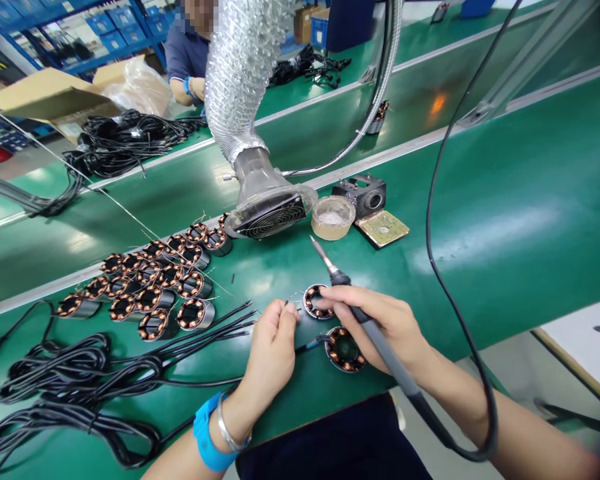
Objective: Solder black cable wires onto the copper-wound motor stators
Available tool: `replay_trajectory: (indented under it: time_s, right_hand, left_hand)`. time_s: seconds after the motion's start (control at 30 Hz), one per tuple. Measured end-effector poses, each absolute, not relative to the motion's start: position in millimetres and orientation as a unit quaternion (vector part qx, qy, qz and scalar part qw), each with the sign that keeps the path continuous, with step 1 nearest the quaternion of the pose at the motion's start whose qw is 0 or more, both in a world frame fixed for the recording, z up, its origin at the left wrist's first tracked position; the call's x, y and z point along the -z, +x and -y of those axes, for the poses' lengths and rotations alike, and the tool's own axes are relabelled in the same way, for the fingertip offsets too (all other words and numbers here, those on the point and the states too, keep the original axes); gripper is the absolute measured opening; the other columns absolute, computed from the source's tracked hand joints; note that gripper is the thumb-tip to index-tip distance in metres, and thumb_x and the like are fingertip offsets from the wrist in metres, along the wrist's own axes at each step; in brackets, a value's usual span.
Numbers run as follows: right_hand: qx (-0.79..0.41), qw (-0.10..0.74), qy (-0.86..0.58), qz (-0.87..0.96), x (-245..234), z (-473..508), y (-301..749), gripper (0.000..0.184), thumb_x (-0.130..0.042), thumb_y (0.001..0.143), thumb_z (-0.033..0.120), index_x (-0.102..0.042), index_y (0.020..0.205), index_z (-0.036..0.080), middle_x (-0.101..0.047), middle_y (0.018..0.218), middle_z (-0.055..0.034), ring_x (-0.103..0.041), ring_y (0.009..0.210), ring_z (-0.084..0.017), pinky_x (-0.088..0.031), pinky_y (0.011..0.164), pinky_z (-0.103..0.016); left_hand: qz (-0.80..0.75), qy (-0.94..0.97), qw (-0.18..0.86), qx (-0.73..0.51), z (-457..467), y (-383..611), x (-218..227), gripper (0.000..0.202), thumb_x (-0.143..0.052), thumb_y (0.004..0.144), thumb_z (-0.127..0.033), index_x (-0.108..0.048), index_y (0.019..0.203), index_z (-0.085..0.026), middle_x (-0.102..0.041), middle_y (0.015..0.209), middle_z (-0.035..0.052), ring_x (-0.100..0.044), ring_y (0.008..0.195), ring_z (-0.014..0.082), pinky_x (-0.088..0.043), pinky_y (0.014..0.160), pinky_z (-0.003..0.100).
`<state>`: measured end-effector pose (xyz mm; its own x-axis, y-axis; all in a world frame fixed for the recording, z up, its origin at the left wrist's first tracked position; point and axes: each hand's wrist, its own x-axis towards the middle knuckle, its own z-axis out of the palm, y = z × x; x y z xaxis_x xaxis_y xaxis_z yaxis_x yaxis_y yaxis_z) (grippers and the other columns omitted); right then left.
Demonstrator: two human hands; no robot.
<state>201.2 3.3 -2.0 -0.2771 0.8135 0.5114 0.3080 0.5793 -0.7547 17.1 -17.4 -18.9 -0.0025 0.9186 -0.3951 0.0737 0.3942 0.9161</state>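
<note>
My right hand (385, 323) is wrapped around a soldering iron (370, 327), whose bare metal tip points up and left, away from me. Its fingertips also touch a small motor stator (313, 303) with copper windings. My left hand (273, 347) is closed in a pinch beside that stator. Thin wire leads (296, 297) run between its fingertips and the stator; a small dark end shows at the pinch, partly hidden. Just below, a second stator (347, 350) lies with a black cable (310, 345) joined at its left side.
Several stators (153, 300) stand in rows to the left, behind coiled black cables (75, 373). A fume extractor hood (273, 207) hangs over the bench near a round tub (333, 219) and an iron stand with sponge (383, 228). The iron's cord (433, 233) loops at right. Another person (190, 53) sits across.
</note>
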Motion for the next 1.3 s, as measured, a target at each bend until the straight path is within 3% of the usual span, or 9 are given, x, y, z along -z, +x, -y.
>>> replay_trajectory:
  time_s: [0.1,0.2,0.33,0.6,0.97,1.3]
  right_hand:
    - [-0.29,0.486,-0.411,0.714,-4,9,212,0.034,-0.057,0.092,0.016,-0.061,0.125,0.023,-0.071,0.088,-0.0027,-0.067,0.071,-0.014,-0.057,0.066,-0.027]
    - [-0.315,0.515,-0.435,0.668,-3,17,221,0.026,-0.058,0.091,0.022,-0.069,0.114,0.024,-0.067,0.076,-0.0013,-0.061,0.06,-0.014,-0.051,0.055,-0.027]
    - [-0.347,0.542,-0.47,0.604,5,19,223,0.017,-0.06,0.087,0.024,-0.072,0.099,0.023,-0.071,0.081,-0.0028,-0.062,0.059,-0.015,-0.047,0.048,-0.025]
    - [-0.35,0.537,-0.478,0.601,2,17,219,0.013,-0.061,0.084,0.022,-0.071,0.092,0.022,-0.069,0.069,0.0003,-0.06,0.05,-0.013,-0.047,0.046,-0.023]
    - [-0.31,0.534,-0.435,0.656,-4,16,215,0.016,-0.059,0.083,0.016,-0.068,0.095,0.021,-0.072,0.079,-0.0019,-0.066,0.062,-0.016,-0.054,0.056,-0.025]
    - [-0.256,0.534,-0.38,0.711,-15,23,208,0.025,-0.056,0.08,0.013,-0.067,0.101,0.02,-0.061,0.061,-0.0008,-0.052,0.045,-0.014,-0.044,0.042,-0.026]
  left_hand:
    - [-0.612,0.423,0.553,-0.376,19,18,18,0.039,-0.051,0.09,-0.054,-0.045,0.073,-0.02,-0.033,0.059,-0.0073,-0.025,0.051,0.0091,-0.022,0.047,0.021]
    - [-0.617,0.427,0.546,-0.372,19,18,16,0.038,-0.05,0.09,-0.054,-0.046,0.072,-0.02,-0.032,0.058,-0.0073,-0.025,0.051,0.0096,-0.023,0.048,0.022]
    - [-0.619,0.429,0.542,-0.371,20,18,16,0.037,-0.049,0.091,-0.053,-0.046,0.073,-0.021,-0.031,0.058,-0.0075,-0.025,0.051,0.0098,-0.023,0.048,0.022]
    - [-0.621,0.437,0.538,-0.367,19,19,14,0.036,-0.049,0.092,-0.052,-0.046,0.074,-0.02,-0.031,0.058,-0.0075,-0.024,0.051,0.0097,-0.022,0.048,0.022]
    - [-0.622,0.472,0.519,-0.349,21,19,14,0.033,-0.043,0.096,-0.046,-0.044,0.074,-0.02,-0.03,0.059,-0.0074,-0.024,0.052,0.0102,-0.022,0.049,0.022]
    - [-0.626,0.491,0.497,-0.347,20,19,8,0.032,-0.046,0.095,-0.043,-0.045,0.072,-0.02,-0.034,0.06,-0.0064,-0.03,0.055,0.0111,-0.027,0.054,0.023]
